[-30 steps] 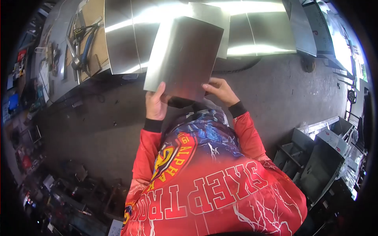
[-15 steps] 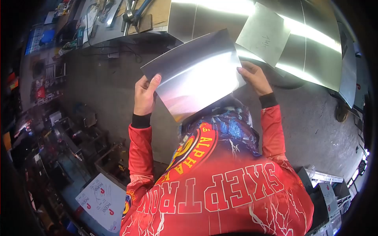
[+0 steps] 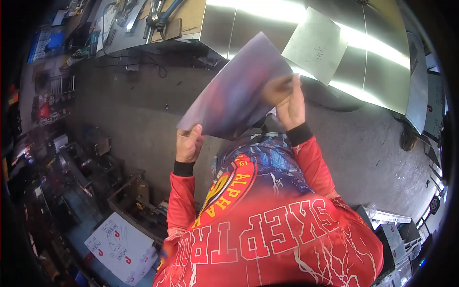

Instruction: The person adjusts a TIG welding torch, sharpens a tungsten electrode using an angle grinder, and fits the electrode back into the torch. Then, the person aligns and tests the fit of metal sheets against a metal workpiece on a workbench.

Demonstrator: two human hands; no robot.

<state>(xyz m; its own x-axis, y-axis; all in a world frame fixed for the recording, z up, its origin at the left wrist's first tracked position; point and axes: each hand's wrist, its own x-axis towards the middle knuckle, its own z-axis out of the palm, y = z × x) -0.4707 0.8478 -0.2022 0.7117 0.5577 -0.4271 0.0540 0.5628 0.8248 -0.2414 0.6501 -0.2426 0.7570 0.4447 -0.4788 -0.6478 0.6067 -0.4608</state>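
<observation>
Between my two hands a thin, shiny metal sheet [image 3: 234,88] is held up in front of my body, tilted, with a blurred reflection on its face. My left hand [image 3: 189,142] grips its lower left corner, thumb on the near face. At the right edge my right hand [image 3: 292,104] pinches the sheet, thumb pointing up; its fingers are partly hidden. Beyond the sheet, a large shiny metal panel [image 3: 382,71] lies on the bench, with a smaller grey plate [image 3: 315,45] bearing handwritten marks on top of it.
A clamp-like tool with a blue handle [image 3: 167,12] lies on the bench at upper left, near a cable [image 3: 160,69] hanging over the edge. Grey floor [image 3: 138,107] spreads below. A white printed sheet [image 3: 122,248] is at lower left, beside cluttered shelving.
The metal sheet has turned and tilted, its left corner dropping, and the bright glare on it is gone. My left hand has moved down and slightly right; my right hand has shifted left.
</observation>
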